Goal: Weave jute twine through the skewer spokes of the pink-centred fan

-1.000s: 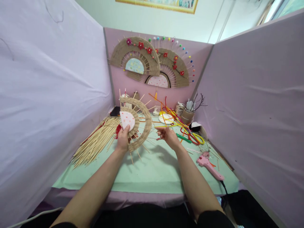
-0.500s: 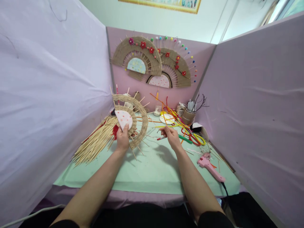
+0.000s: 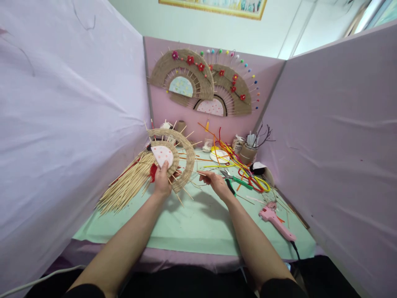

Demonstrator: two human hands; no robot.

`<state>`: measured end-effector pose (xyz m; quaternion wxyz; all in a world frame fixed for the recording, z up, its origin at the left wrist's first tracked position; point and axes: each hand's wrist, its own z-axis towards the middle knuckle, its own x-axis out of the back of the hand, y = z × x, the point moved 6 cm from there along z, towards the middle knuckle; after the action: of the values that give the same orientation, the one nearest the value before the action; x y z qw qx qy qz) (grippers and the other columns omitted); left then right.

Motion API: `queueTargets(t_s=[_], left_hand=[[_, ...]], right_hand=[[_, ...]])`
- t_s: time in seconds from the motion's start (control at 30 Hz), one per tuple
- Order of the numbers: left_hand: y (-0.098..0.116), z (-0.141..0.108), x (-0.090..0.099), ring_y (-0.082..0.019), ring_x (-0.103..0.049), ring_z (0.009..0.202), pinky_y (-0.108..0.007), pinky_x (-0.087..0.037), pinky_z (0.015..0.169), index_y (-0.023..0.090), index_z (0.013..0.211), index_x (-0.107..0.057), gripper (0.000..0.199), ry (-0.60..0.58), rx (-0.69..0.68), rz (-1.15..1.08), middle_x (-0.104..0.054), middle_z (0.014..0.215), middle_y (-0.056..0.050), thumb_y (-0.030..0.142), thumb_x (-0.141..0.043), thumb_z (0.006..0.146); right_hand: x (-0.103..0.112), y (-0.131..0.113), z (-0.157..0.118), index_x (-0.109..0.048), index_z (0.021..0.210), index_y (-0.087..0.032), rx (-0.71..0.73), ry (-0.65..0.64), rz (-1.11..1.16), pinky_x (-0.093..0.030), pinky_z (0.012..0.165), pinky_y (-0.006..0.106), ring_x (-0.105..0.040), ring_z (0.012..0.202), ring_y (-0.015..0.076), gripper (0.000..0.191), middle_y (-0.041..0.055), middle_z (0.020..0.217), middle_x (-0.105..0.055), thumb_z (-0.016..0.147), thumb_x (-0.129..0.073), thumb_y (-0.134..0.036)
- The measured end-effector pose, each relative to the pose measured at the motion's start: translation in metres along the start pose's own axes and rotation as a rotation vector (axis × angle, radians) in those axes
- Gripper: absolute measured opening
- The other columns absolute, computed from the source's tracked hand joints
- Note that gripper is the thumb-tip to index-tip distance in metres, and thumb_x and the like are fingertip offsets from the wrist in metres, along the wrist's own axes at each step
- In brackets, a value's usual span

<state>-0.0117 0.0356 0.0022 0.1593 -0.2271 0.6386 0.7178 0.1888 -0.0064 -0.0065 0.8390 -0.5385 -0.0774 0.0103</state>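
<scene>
My left hand grips a half-round fan woven from twine over thin sticks, its thumb on the white dotted centre piece. The fan is held up tilted, stick ends poking out past its outer band. Just right of that band, my right hand is closed, fingertips pinching a thin stick; whether this stick is joined to the fan I cannot tell. Cutting pliers with green and black handles lie on the table right behind my right hand.
A pile of thin sticks lies at left beside red yarn. Coloured pipe cleaners and a white dish are at back right. A pink glue gun lies at right. Two finished fans hang on the back panel.
My right hand has moved left and slightly down toward the fan's edge, uncovering the pliers. The red-tipped thing by its fingers no longer shows. My left hand still holds the fan.
</scene>
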Motion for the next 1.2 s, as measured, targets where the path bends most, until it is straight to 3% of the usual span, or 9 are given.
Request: queueTargets(t_s=[0.17,0.3,0.43,0.83,0.97,1.2], left_hand=[[-0.010,0.000,-0.008,-0.014,-0.066,0.066,-0.023,-0.052,0.057,0.016,0.099,-0.056,0.030,-0.152,0.153,-0.095,-0.069,0.078,-0.005,0.035,-0.061,0.076],[-0.014,-0.005,-0.014,-0.017,-0.067,0.078,-0.025,-0.054,0.066,0.014,0.097,-0.060,0.025,-0.264,0.274,-0.142,-0.070,0.087,-0.008,0.023,-0.063,0.074],[-0.013,-0.010,-0.020,-0.018,-0.066,0.085,-0.023,-0.054,0.072,0.010,0.091,-0.063,0.021,-0.348,0.305,-0.155,-0.069,0.091,-0.011,0.012,-0.064,0.070],[-0.007,-0.005,-0.018,-0.019,-0.067,0.084,-0.026,-0.053,0.069,0.013,0.096,-0.061,0.028,-0.303,0.177,-0.181,-0.070,0.090,-0.009,0.014,-0.068,0.069],[-0.006,-0.002,-0.017,-0.018,-0.067,0.082,-0.026,-0.052,0.070,0.014,0.093,-0.060,0.029,-0.284,0.132,-0.203,-0.069,0.088,-0.006,0.015,-0.071,0.067],[-0.005,0.008,-0.010,-0.014,-0.065,0.074,-0.026,-0.049,0.066,0.018,0.095,-0.058,0.034,-0.237,0.071,-0.272,-0.068,0.084,-0.001,0.017,-0.073,0.065]], right_hand=[[-0.004,0.005,0.002,-0.066,0.110,-0.017,-0.027,-0.021,0.158,-0.038,0.061,0.029,-0.044,0.068,0.0152,0.071,0.0079,0.082,-0.058,0.080,-0.031,-0.071],[-0.003,0.002,0.002,-0.068,0.107,-0.017,-0.055,-0.010,0.229,-0.039,0.065,0.031,-0.048,0.073,0.0173,0.070,0.0083,0.082,-0.058,0.078,-0.034,-0.072],[-0.004,-0.001,0.000,-0.066,0.109,-0.018,-0.056,-0.024,0.210,-0.038,0.061,0.029,-0.046,0.069,0.0155,0.066,0.0066,0.080,-0.056,0.079,-0.035,-0.069],[0.011,0.002,0.000,-0.063,0.111,-0.017,-0.057,0.066,0.000,-0.045,0.064,0.028,-0.053,0.076,0.0153,0.059,0.0070,0.086,-0.059,0.083,-0.037,-0.062],[0.012,0.002,0.000,-0.064,0.109,-0.016,-0.047,0.087,-0.136,-0.048,0.062,0.028,-0.050,0.066,0.0128,0.056,0.0056,0.079,-0.059,0.085,-0.038,-0.059],[0.018,0.004,-0.001,-0.061,0.109,-0.016,0.010,0.252,-0.317,-0.053,0.057,0.028,-0.053,0.069,0.0144,0.045,0.0045,0.079,-0.058,0.083,-0.048,-0.051]])
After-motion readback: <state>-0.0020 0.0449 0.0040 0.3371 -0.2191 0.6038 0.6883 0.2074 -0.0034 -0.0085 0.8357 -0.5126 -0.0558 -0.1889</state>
